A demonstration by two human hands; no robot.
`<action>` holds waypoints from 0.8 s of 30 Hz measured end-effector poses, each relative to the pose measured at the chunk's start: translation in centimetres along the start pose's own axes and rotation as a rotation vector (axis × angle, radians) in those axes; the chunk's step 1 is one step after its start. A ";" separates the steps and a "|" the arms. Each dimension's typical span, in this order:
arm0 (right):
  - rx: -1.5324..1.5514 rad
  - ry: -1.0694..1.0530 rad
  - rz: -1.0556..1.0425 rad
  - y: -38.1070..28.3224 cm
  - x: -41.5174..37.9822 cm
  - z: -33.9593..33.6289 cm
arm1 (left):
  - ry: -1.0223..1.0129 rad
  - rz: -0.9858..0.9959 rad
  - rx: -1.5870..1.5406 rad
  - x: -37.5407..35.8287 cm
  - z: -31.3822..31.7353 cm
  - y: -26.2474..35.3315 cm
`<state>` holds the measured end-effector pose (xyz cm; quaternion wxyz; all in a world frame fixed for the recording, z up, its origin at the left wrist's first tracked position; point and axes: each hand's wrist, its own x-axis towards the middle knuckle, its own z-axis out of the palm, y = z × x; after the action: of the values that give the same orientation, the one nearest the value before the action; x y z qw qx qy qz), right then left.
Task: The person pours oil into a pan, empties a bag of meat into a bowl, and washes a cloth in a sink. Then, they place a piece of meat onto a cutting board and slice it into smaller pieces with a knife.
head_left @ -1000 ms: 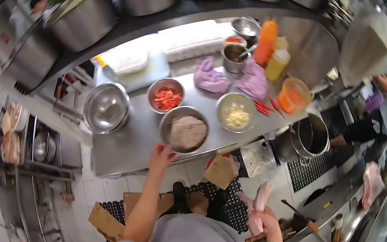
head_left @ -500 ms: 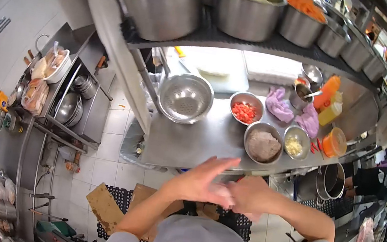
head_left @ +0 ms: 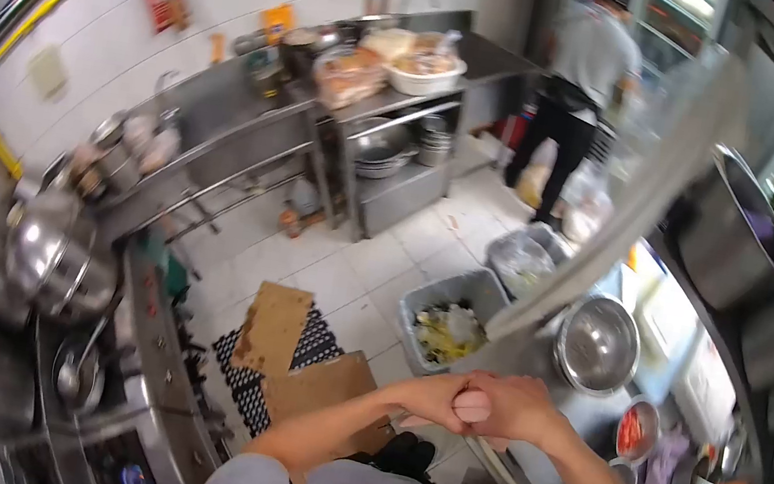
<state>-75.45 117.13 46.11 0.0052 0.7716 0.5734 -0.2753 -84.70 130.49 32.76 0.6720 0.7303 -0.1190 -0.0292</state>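
My left hand (head_left: pixel 436 397) and my right hand (head_left: pixel 523 409) are clasped together in front of my body, fingers folded against each other. A pinkish rounded patch shows between them; whether it is part of a hand or something held, I cannot tell. Just beyond the hands stands a grey bin (head_left: pixel 408 332) with food scraps inside. To the right, a steel colander (head_left: pixel 597 344) rests on the steel counter (head_left: pixel 544 368). A bowl of chopped red pieces (head_left: pixel 638 430) sits farther right, beside a purple cloth (head_left: pixel 669 474).
Stove burners (head_left: pixel 132 480) are at lower left, one with a blue flame. Cardboard sheets (head_left: pixel 272 330) lie on a black mat. Another person (head_left: pixel 588 61) stands at the back by a lit cabinet. A pale post (head_left: pixel 612 227) rises beside the counter; deep pots (head_left: pixel 727 235) line the shelf.
My view has swung left from the counter toward the stove and sinks. My left hand, spread before, has closed against my right. The person at the back has come into view.
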 end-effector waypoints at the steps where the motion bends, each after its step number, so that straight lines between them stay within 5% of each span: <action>1: 0.104 -0.001 -0.042 0.1 1.2 -0.2 | 0.062 -0.008 0.008 -1.1 -1.1 1.0; 3: 0.110 0.039 -0.187 1.3 4.6 0.9 | -0.014 -0.383 -0.014 -3.9 -3.7 3.9; 5: 0.471 0.124 -0.411 2.4 8.2 2.0 | 0.022 -0.598 0.055 -7.3 -6.2 3.7; 10: 0.847 0.244 -0.297 3.6 16.1 4.4 | 0.558 -0.463 0.134 -20.6 -10.5 -1.0; 12: 0.963 0.217 -0.220 4.4 20.3 6.0 | 0.753 -0.679 0.224 -26.3 -11.3 -3.2; 17: 1.068 0.300 -0.061 6.9 28.2 9.0 | 1.398 -0.666 -0.149 -37.2 -13.4 -8.6; 20: 1.194 0.390 0.166 8.8 30.8 15.4 | 1.491 -0.830 0.030 -37.6 -17.2 -4.2; 24: 1.077 0.431 0.456 9.7 31.7 18.1 | 1.484 -0.740 0.060 -40.1 -23.3 -5.3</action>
<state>-68.36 135.88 14.15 -0.4417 0.8072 0.1631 -0.3559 -118.13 162.09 24.99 0.5032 0.5694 0.6025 0.2442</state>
